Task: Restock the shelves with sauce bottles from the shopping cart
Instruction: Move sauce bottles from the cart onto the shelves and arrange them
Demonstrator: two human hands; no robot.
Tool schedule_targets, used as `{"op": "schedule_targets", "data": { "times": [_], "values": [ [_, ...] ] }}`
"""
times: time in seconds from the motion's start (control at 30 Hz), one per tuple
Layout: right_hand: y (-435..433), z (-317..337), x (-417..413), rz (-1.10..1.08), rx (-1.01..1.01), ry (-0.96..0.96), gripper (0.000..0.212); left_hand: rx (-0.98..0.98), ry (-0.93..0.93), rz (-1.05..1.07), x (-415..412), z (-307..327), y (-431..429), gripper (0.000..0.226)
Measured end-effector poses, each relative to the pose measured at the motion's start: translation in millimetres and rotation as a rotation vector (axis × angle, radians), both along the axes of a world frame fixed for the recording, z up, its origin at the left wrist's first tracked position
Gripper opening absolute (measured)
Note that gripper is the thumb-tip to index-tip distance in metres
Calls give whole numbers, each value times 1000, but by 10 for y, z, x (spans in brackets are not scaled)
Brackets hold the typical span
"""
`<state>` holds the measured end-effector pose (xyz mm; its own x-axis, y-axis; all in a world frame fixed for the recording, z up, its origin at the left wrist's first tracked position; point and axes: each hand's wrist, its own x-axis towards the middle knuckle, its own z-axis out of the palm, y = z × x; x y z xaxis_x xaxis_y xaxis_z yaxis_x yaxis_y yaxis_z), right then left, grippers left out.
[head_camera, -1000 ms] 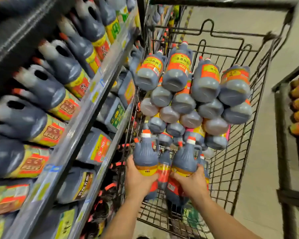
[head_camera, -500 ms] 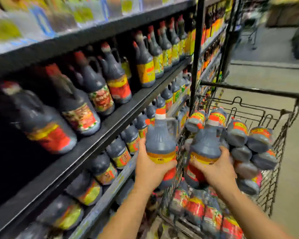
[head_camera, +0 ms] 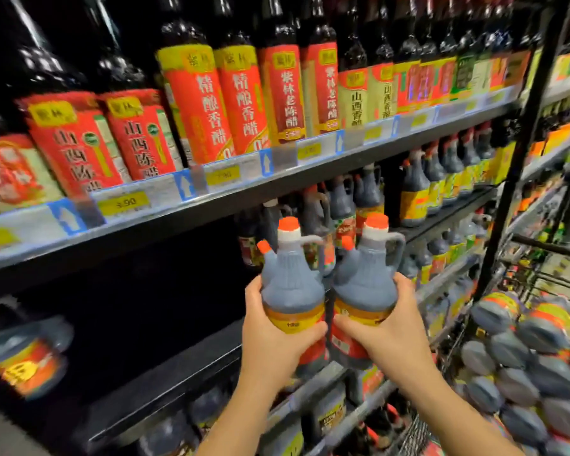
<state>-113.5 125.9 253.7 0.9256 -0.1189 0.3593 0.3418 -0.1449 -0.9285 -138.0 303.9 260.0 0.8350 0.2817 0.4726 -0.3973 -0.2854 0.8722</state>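
Lifted clear of shopping cart (head_camera: pixel 540 284) since a second ago. Left hand (head_camera: pixel 273 337) fingers wrapped round left sauce bottle (head_camera: pixel 290 291), right hand (head_camera: pixel 389 330) round right sauce bottle (head_camera: pixel 364 284); both upright, touching, before dark gap on middle shelf (head_camera: pixel 165 373). Placement next.

One head-worn view only. The shelves (head_camera: pixel 277 179) are faced at close range and seen obliquely, running from near left to far right; the cart (head_camera: pixel 540 281) is caught at the right edge.

Two jug-shaped sauce bottles (head_camera: pixel 292 291) in my two hands, one in my left hand (head_camera: pixel 273 337), one in my right hand (head_camera: pixel 389 337), one lone jug (head_camera: pixel 27 353) on the dark shelf (head_camera: pixel 165 386), too many cart bottles (head_camera: pixel 520 363) to count
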Motion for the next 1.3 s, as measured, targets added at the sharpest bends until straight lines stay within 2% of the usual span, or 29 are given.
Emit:
{"op": "schedule_targets", "data": {
  "times": [0.23,0.5,0.7,0.77,0.87,1.03,1.13,1.3],
  "values": [
    [693,94,-68,178,-29,12,91,-54,-6,192,-258,-21,586,93],
    [1306,186,71,352,-70,-48,77,-125,16,383,-268,-149,1100,93],
    [1601,108,307,389,-106,-82,72,-166,18,479,-100,-197,1283,112],
    [1669,42,406,405,-135,-64,73,-163,24,490,-26,-224,1352,108],
    [1758,9,567,370,-215,-86,90,-140,60,505,83,-271,1438,104],
    [1887,12,824,363,-185,-127,93,-152,124,538,283,-243,1488,104],
    [1937,-36,925,388,-109,-79,96,-140,169,557,439,-182,1546,105],
    [2051,-37,1112,407,-104,-20,77,-38,215,561,603,-204,1689,111]
  ]
}}
